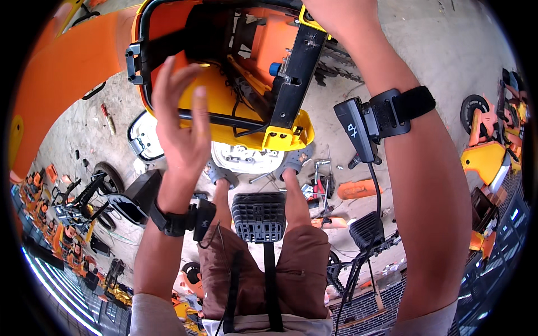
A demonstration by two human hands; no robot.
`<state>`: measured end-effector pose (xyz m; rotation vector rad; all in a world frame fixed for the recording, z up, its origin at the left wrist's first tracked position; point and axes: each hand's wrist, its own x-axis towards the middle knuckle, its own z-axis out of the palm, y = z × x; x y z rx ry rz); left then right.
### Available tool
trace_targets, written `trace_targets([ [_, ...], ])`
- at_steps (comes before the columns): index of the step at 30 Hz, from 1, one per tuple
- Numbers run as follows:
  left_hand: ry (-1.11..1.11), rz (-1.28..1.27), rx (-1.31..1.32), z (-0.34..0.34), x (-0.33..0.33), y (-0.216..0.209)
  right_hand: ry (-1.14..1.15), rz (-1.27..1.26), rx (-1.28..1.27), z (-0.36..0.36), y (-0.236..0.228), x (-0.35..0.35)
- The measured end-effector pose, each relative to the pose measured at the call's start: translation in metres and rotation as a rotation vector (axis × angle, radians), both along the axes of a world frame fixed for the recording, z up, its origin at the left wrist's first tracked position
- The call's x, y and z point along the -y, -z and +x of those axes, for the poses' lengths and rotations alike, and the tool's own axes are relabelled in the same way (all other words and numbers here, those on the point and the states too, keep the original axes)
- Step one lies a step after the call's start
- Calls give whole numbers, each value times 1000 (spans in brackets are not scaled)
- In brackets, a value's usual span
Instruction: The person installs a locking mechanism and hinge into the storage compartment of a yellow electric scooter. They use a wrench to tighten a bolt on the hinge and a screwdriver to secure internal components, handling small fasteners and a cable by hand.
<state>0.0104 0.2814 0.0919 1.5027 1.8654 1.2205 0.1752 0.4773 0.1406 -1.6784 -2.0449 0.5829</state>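
Observation:
In front of me stands an orange and yellow vehicle body point(213, 95) with an open compartment rimmed by a black edge strip. A black metal bar point(297, 78) runs down its right side between yellow corner brackets point(283, 139). My left hand point(182, 120) is raised before the opening, fingers apart, with nothing in it; whether it touches the black rail point(224, 119) I cannot tell. At the top edge, my right hand point(344, 17) is by the bar's upper yellow bracket, its fingers out of sight. Inside the compartment are dark cables and a blue cap point(274, 69).
Below the body are a white tray point(246, 162) with small hardware and a white, black-edged part point(147, 140). Hand tools point(319, 187) and an orange panel point(358, 189) lie on the floor. Wheels and orange parts crowd both sides. A cable hangs from my right wrist device point(358, 129).

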Motion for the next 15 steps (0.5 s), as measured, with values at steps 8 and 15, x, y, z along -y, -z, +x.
trace_targets([
  [8,288,-492,268,49,-11,0,8,-56,-44,-7,0,3],
  [15,80,-428,477,57,-25,13,4,8,-69,-3,4,4],
])
